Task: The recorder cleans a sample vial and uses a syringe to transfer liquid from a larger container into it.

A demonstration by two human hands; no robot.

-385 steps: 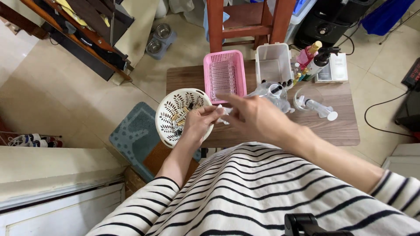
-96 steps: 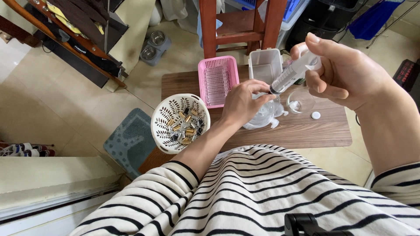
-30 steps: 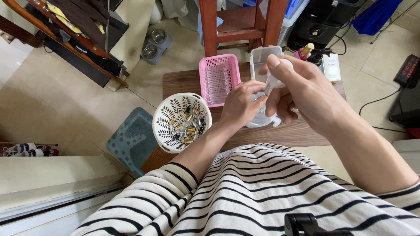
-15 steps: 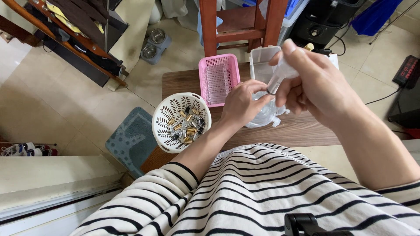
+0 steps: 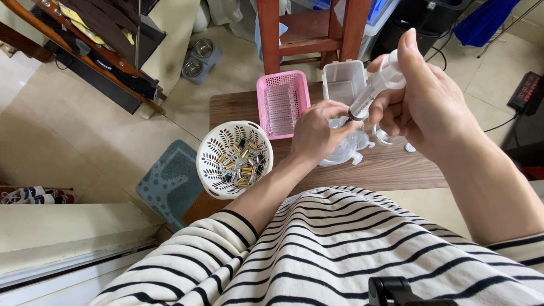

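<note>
— So, what is the right hand (image 5: 422,99) doing?

— It is raised above the bench (image 5: 391,170), fingers curled tight around a clear syringe (image 5: 375,88). The thumb sits up by the plunger end, and the barrel slants down and to the left, its dark tip meeting the left hand (image 5: 317,133).

— And the left one?

— Its fingers are bunched together and closed at the syringe's tip. They seem to pinch something small there, but I cannot tell what; it is hidden behind the knuckles. That hand hovers just over a clear plastic piece (image 5: 343,153) lying on the bench.

— What lies around them?

— Right behind the left hand stands a pink slotted basket (image 5: 281,102), and beside it, behind the syringe, a translucent open box (image 5: 344,84). Left of the left forearm, at the bench's near corner, sits a white round basket (image 5: 233,158) with leaf-shaped cutouts, filled with small gold and dark metal pieces. To the right, under the right hand, a small white cap (image 5: 409,148) rests on the wood, with a clear ring-shaped part (image 5: 383,136) just beside it.

— Further out?

— A red wooden chair (image 5: 310,28) stands behind the bench, and a teal mat (image 5: 170,184) lies on the floor to the left.
</note>
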